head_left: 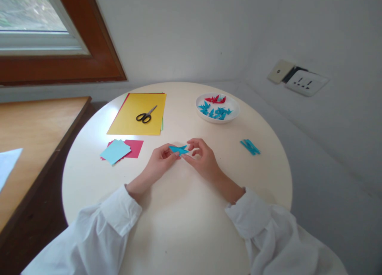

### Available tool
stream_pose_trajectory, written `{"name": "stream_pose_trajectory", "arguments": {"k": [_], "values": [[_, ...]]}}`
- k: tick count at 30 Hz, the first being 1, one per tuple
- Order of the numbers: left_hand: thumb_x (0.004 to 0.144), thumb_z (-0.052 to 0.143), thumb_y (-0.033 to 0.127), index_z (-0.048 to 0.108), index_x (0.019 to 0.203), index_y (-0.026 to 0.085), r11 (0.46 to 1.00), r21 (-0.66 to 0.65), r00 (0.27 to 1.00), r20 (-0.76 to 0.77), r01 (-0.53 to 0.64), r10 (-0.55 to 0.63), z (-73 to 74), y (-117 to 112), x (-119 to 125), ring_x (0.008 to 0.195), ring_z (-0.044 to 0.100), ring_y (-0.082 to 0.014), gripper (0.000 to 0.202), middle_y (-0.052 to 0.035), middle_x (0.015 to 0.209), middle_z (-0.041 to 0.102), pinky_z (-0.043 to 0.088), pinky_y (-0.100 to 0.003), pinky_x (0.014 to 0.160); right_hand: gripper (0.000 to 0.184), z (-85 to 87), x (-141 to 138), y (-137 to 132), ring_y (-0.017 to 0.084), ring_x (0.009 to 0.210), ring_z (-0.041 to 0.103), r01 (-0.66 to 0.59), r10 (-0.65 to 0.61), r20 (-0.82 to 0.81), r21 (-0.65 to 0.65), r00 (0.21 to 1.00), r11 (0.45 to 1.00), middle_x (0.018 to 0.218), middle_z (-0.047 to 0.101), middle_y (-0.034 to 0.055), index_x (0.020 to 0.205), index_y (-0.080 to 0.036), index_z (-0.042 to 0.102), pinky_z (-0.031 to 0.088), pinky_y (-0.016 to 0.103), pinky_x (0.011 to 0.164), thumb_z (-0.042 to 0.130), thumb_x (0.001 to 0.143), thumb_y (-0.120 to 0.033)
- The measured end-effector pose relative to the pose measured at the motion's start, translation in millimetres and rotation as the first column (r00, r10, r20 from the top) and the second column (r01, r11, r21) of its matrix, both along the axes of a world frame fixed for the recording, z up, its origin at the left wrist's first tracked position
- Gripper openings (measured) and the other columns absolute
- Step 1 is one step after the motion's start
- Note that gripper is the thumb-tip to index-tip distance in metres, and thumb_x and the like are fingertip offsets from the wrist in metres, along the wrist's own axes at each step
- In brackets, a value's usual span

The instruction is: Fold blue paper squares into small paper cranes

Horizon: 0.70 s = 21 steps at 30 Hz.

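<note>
My left hand (163,157) is closed on a small folded piece of blue paper (178,150), pinching its left part between thumb and fingers above the table. The paper has pointed ends, like a partly folded paper crane. Close by on the right is my right hand (204,158). Its thumb tip reaches the paper's lower edge, while its curled fingers stand apart from the thumb. A white dish (217,120) farther back holds several small folded cranes, blue ones (220,114) and red ones (215,100).
Scissors (146,115) with black handles lie on yellow paper sheets (125,121) at the back left. Light blue squares (115,151) overlap pink squares (135,148) nearer me. Several folded blue strips (250,147) lie at right. The round white table (179,227) stands near a wall with a socket (306,83).
</note>
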<state>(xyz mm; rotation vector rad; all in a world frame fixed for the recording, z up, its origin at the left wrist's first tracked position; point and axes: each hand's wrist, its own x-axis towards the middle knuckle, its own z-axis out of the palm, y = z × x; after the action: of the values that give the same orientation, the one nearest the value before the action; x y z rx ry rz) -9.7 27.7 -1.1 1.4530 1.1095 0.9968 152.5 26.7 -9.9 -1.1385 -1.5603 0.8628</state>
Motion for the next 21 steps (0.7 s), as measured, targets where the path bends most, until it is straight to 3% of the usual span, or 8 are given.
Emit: {"name": "stream_pose_trajectory", "arguments": {"k": [5,13,21], "values": [[0.075,0.063,0.038,0.060,0.079,0.014,0.998,-0.059,0.998,0.064,0.021,-0.017,-2.9,0.4,-0.1,0.068,0.060,-0.0141,0.024,-0.0039,0.072,0.065,0.045,-0.025,0.063,0.037,-2.9,0.1,2.3,0.018,0.100,0.059,-0.066,0.058,-0.133,-0.063,0.989,0.996,0.105,0.061,0.0063,0.103,-0.023,0.052,0.051,0.031,0.076,0.065,0.068,-0.029],[0.075,0.062,0.039,0.060,0.079,0.014,0.999,-0.036,1.000,-0.010,0.002,-0.002,0.8,-0.8,1.7,0.064,0.060,-0.0141,0.025,-0.0043,0.070,0.066,0.044,-0.024,0.057,0.032,-3.2,-1.6,1.6,0.015,0.078,0.064,-0.086,0.074,-0.140,-0.087,0.987,0.992,0.084,0.066,0.0036,0.101,-0.020,0.055,0.051,0.029,0.071,0.061,0.071,-0.024],[0.073,0.064,0.038,0.060,0.077,0.013,0.999,-0.041,1.000,0.007,0.002,-0.002,-0.1,0.0,2.8,0.064,0.060,-0.0141,0.025,-0.0040,0.069,0.066,0.045,-0.024,0.059,0.028,-3.7,-2.0,2.2,0.014,0.073,0.063,-0.069,0.060,-0.121,-0.070,0.991,0.995,0.079,0.066,0.0020,0.097,-0.020,0.057,0.050,0.027,0.067,0.060,0.070,-0.023]]}}
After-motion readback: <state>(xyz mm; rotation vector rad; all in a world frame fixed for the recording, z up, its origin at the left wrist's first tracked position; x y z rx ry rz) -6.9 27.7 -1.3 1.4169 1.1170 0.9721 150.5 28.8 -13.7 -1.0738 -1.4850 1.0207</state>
